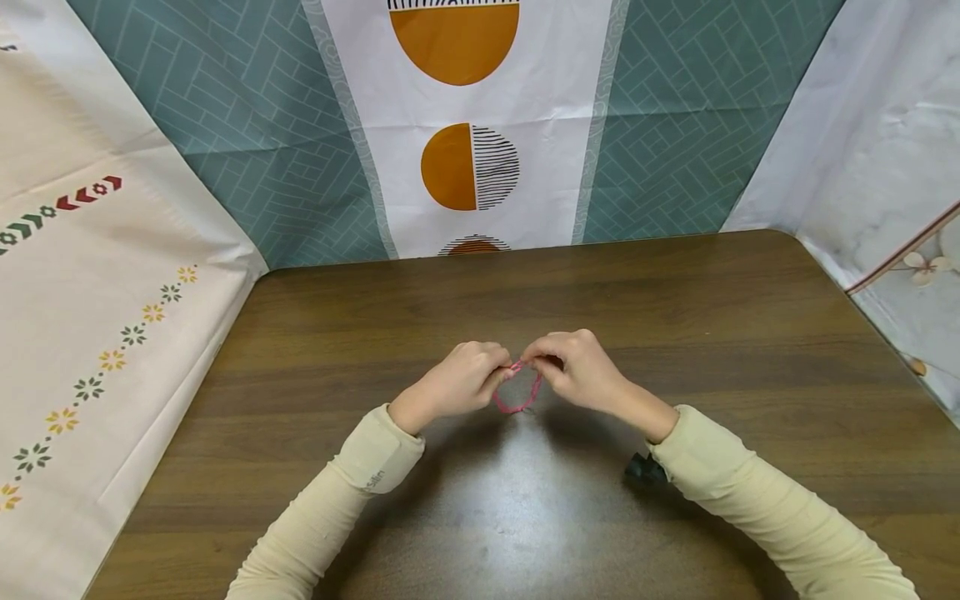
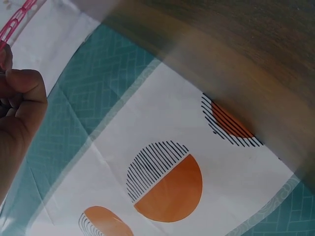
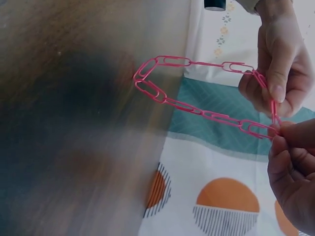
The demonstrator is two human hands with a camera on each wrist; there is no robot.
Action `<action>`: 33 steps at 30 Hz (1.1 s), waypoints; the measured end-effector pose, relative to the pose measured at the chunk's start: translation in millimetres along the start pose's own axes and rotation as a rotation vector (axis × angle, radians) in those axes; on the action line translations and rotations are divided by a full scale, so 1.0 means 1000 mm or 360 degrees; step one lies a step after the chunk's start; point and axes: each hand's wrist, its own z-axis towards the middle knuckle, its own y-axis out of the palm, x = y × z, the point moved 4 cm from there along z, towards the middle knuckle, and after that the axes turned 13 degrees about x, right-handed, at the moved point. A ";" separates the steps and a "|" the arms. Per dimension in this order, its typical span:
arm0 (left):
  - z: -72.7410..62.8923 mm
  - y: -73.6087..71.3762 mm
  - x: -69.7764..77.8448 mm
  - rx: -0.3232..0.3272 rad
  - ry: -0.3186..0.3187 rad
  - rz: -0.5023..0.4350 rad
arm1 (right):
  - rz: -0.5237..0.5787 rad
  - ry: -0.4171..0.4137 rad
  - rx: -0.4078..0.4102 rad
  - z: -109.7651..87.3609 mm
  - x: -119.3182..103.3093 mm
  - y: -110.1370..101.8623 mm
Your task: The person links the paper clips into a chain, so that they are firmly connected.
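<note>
A loop of pink paper clips linked into a chain [image 3: 183, 106] hangs between the two hands above the wooden table. My left hand [image 1: 467, 377] pinches the loop at its upper left, thumb and fingers on a clip. Just across from it, my right hand [image 1: 579, 371] pinches the chain with thumb and index finger. In the right wrist view the fingertips of both hands sit close together, with the rest of the loop sagging away from them. The left wrist view catches only some pink clips [image 2: 15, 19] above the curled left fingers; the clip ends under the fingertips are hidden.
The brown wooden table [image 1: 337, 325] spreads under both arms. A teal and white patterned cloth [image 1: 300, 167] hangs behind its back edge, with pale cloths at either side. A small black object [image 1: 643, 470] shows beneath the right sleeve.
</note>
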 end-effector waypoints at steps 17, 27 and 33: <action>-0.005 -0.002 0.002 0.0013 -0.0079 -0.0021 | 0.0028 0.0194 0.0158 -0.002 0.004 -0.006; 0.000 -0.010 -0.001 0.0171 -0.0179 -0.0140 | -0.0004 -0.0015 0.0262 -0.002 -0.005 -0.003; 0.000 -0.010 -0.002 0.0158 -0.0158 -0.0100 | -0.0156 -0.0244 0.0259 -0.004 -0.009 0.001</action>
